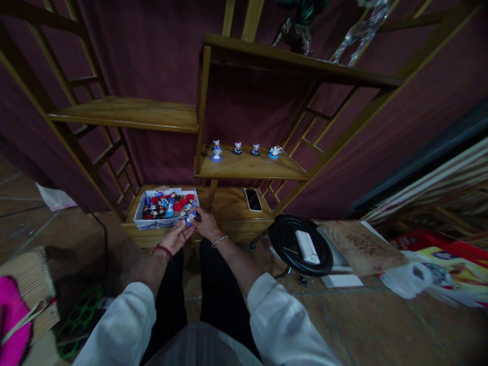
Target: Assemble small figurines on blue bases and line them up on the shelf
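A small blue-and-white figurine (191, 218) is held between my two hands in front of the box. My right hand (207, 225) pinches it from the right, with thumb and fingers closed. From the left, my left hand (177, 238) grips its lower side, palm partly turned up. Just behind them stands an open cardboard box (143, 224) filled with many small figurines (169, 207) in red, black and blue. On the shelf above, several figurines stand apart, among them a purple-based one (216, 154), a dark-based one (255, 149) and a blue one (274, 152).
A wooden shelf unit (251, 172) rises ahead, its boards at several heights. A phone (253, 200) lies on the lower board. To the right is a black round stool (280, 239) bearing a white object (307, 247); plastic bags (407, 277) lie farther right.
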Demonstrator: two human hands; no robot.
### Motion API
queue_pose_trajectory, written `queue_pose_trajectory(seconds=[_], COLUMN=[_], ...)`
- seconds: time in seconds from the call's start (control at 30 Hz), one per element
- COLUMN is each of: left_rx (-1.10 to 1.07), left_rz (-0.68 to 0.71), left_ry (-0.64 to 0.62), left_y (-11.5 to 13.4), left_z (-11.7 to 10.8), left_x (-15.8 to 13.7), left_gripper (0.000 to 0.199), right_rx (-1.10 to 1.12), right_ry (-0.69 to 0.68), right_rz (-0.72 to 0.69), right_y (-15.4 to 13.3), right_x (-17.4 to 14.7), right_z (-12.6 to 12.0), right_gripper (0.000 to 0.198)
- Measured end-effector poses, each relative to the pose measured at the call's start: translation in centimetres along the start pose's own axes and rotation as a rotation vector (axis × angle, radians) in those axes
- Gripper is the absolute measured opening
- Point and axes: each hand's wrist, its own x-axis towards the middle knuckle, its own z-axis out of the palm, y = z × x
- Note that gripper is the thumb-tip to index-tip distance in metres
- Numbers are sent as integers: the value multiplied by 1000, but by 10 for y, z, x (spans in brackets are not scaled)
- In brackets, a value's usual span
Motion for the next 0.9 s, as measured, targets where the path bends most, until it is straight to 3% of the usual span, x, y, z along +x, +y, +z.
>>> queue_pose_trajectory(seconds=[0.4, 0.9], left_rx=[-6, -23], left_rz=[17, 2], left_ry=[36, 3], left_y=[0, 1], left_z=[2, 4], left_x=[0, -4], left_gripper=[7, 6], right_rx=[-20, 17], right_ry=[40, 3], right_rz=[83, 6], right_y=[-6, 1], right_x=[-3, 0], right_z=[5, 2], right_gripper=[29, 33])
